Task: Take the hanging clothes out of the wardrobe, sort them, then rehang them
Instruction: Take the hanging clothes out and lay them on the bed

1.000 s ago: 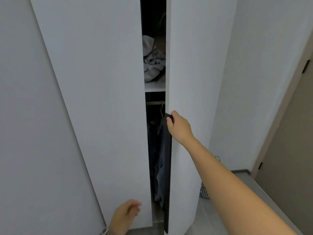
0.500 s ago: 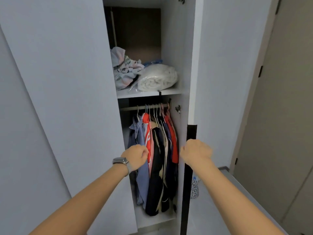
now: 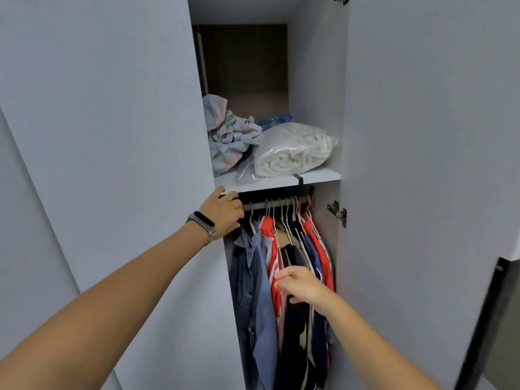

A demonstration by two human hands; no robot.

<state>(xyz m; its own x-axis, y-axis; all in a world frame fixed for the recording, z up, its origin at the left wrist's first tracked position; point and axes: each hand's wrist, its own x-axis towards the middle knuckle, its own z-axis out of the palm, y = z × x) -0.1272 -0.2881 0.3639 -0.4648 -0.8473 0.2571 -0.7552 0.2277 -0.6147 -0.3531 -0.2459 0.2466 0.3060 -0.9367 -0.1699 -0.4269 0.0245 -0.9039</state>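
The wardrobe stands open. Several clothes hang on light hangers from a rail (image 3: 281,203) under the shelf: a blue denim shirt (image 3: 260,282) at the left, a red striped top (image 3: 269,243), dark garments (image 3: 295,342) in the middle, and a red top (image 3: 320,254) at the right. My left hand (image 3: 222,212), with a watch on its wrist, reaches to the rail's left end with fingers bent, and nothing shows in its grip. Lower down, my right hand (image 3: 302,288) touches the red striped top with its fingers stretched out.
The shelf (image 3: 318,175) above the rail carries a flowered cloth bundle (image 3: 228,136) and a white blanket in a plastic bag (image 3: 295,152). The left door (image 3: 112,136) is beside my left arm. The right door (image 3: 422,164) with a black handle strip (image 3: 489,319) is swung out.
The right door has swung fully open. My left hand rose from the clothes to the rail's left end. My right hand left the door handle and moved to the hanging clothes.
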